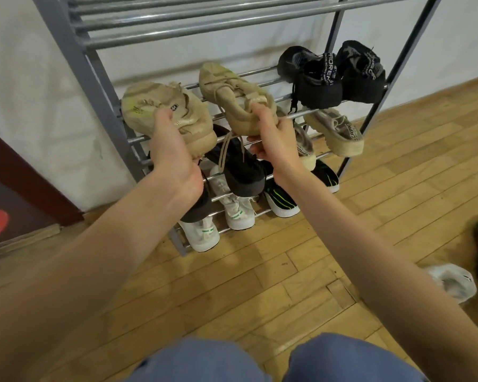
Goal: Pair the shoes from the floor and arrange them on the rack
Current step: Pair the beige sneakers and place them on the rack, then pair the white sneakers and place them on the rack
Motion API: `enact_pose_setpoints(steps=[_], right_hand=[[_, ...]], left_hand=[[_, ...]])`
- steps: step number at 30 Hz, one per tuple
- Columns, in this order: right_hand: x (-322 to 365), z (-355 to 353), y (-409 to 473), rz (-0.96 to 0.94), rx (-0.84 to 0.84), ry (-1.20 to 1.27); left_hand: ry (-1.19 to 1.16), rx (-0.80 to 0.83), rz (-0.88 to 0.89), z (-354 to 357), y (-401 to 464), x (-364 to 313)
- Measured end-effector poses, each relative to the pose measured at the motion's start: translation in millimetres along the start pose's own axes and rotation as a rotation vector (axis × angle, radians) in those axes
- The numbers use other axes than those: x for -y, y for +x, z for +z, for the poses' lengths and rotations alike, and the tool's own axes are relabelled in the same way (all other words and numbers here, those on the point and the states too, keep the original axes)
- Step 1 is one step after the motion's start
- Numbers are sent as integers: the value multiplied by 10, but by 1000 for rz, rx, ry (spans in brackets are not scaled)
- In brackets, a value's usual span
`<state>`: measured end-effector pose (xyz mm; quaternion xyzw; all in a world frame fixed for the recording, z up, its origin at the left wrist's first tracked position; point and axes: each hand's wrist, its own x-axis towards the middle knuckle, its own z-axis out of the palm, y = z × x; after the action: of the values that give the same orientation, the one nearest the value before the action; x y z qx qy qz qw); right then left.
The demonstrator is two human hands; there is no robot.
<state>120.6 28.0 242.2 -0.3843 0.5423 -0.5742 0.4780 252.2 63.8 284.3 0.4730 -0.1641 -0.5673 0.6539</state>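
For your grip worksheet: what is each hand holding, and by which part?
Left hand grips one beige sneaker at its heel end; right hand grips the matching beige sneaker at its heel collar.

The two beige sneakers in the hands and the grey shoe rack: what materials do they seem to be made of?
The two beige sneakers: probably soft matte knit or fabric, since the uppers crumple.
The grey shoe rack: apparently metal, with shiny tubular rails and a dull painted side frame.

Left hand [174, 158] grips heel of beige sneaker [166, 114]; right hand [273, 139] grips heel of matching beige sneaker [232, 92], both at metal shoe rack [94, 78] shelf. Black sneakers [331, 75] far right, same shelf. White sneakers [221, 216] on lowest shelf. White shoe [453, 282] on wood floor [260, 285], near right.
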Motion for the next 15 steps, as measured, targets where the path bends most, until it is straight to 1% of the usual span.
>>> enact_pose_setpoints(steps=[3, 7, 10, 12, 15], right_hand=[[-61, -104, -87, -34, 18, -31], [-245, -250, -199, -54, 14, -116], [-496, -368, -321, 1, 42, -194], [-687, -478, -398, 28, 62, -283], [-959, -763, -512, 69, 37, -379]], left_hand=[[4, 20, 39, -44, -87, 58], [177, -54, 39, -156, -149, 169], [255, -43, 19, -232, -148, 296], [366, 18, 3, -274, -148, 447], [673, 197, -18, -323, -114, 805]])
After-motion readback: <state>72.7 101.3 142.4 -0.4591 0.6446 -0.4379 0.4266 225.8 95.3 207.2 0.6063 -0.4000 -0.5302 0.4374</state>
